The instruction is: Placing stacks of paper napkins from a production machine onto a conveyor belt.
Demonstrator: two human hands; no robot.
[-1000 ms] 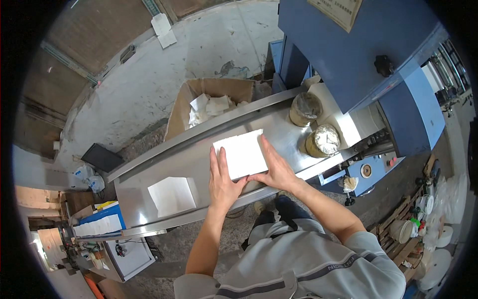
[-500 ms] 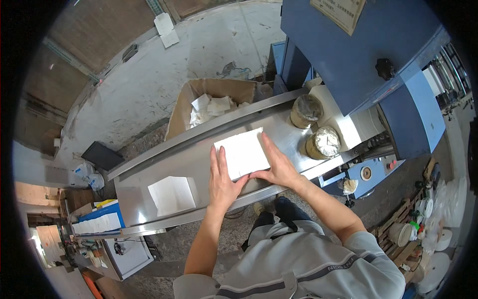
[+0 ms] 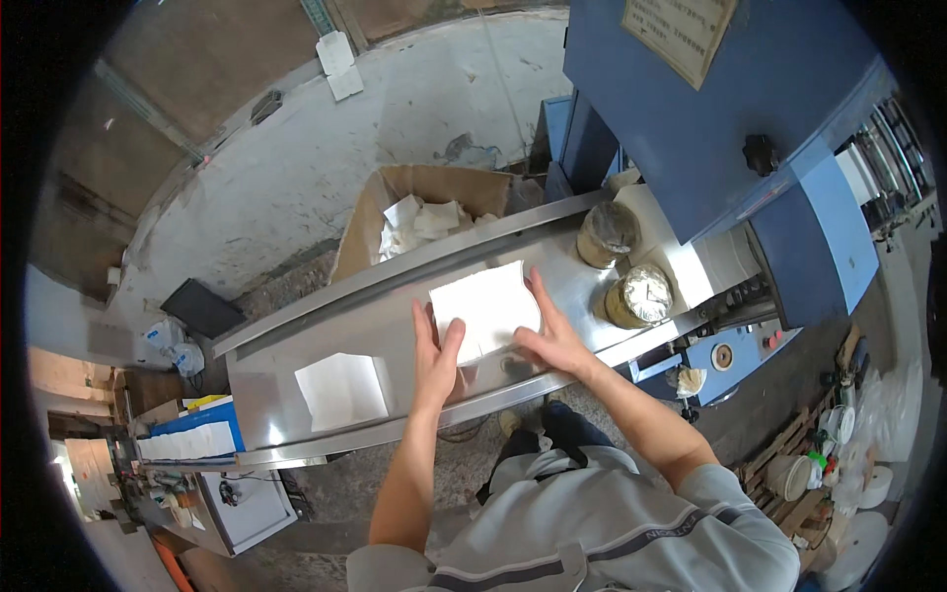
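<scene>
Between my two hands is a stack of white paper sheets, held above the metal worktop. My left hand grips its left edge, with the thumb lying on the top sheet. At the right edge my right hand has its fingers along the side and its thumb near the front corner. The sheets bow a little. Farther left on the worktop lies a second pile of white paper. How many sheets each pile has cannot be made out.
Two round tins, one dark-topped and one foil-topped, stand right of my hands. A blue machine rises at the right. Beyond the worktop's raised rim sits a cardboard box of crumpled paper. A blue tray is at the left end.
Both thumbs have moved from the stack's front edge up onto or beside its top. The sheets now bow where they lay flat. The second pile stays where it was.
</scene>
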